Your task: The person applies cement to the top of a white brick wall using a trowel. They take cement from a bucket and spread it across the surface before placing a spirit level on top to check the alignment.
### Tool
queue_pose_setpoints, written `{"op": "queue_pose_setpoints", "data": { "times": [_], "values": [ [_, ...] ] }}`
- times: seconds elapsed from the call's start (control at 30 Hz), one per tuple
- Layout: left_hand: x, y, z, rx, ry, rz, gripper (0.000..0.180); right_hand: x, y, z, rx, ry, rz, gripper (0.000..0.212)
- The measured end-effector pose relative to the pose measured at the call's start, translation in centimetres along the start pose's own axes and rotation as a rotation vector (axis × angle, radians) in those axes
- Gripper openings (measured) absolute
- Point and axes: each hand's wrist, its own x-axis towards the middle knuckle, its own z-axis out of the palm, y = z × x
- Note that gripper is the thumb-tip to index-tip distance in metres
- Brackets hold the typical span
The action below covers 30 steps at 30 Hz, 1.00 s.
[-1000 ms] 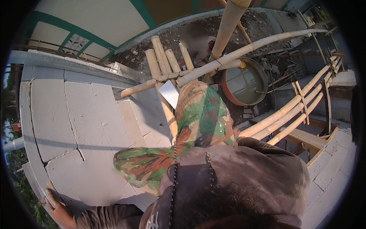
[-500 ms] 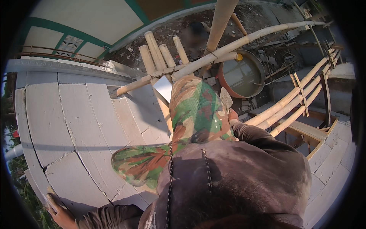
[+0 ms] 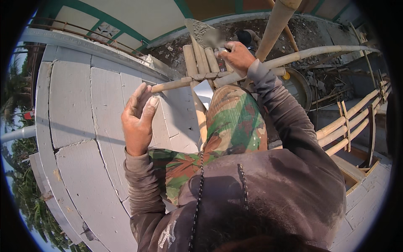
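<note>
My right hand (image 3: 238,58) is stretched forward above the bamboo poles, its fingers closed round the handle of a trowel. The trowel's blade (image 3: 200,31) points away to the far left and carries grey, mortar-like stuff; the part nearest the handle is blurred. My left hand (image 3: 140,119) is raised over the pale block wall (image 3: 73,105), with thumb and fingers apart and nothing between them. Between the hands, a white flat piece (image 3: 204,92) rests by the bamboo next to my camouflage-clad knee (image 3: 235,109).
Bamboo poles (image 3: 323,53) cross ahead, with an upright pole (image 3: 279,27) at the far middle. A large round tub (image 3: 300,86) stands below, partly hidden by my right arm. Another person (image 3: 247,37) is down on the rubble ground. More bamboo rails (image 3: 336,133) run at right.
My right hand has swung forward and up with the trowel from beside my knee. My left hand has lifted off the wall's near left edge and come inward. The view has shifted slightly.
</note>
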Motion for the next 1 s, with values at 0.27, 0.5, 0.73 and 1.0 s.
{"op": "queue_pose_setpoints", "data": {
  "times": [0.27, 0.5, 0.73, 1.0],
  "values": [
    [4.4, -1.7, 2.1, -0.325, -0.056, -0.291, 0.022, -1.0, -17.7, 10.4, 0.579, -0.263, -0.169, 0.06],
    [-1.7, 4.0, -11.6, 0.219, 0.357, -0.037, 0.026, -6.1, -6.9, 3.0, 0.478, -0.352, -0.078, 0.05],
    [-12.5, 15.0, -27.6, 1.007, 0.761, -0.049, 0.045, -18.5, 22.3, -0.3, 0.629, 0.34, 0.957, 0.031],
    [-12.9, 17.7, -25.0, 1.011, 0.824, -0.308, 0.068, -25.6, 47.0, -1.8, -0.659, -0.127, 1.032, 0.048]
  ]
}}
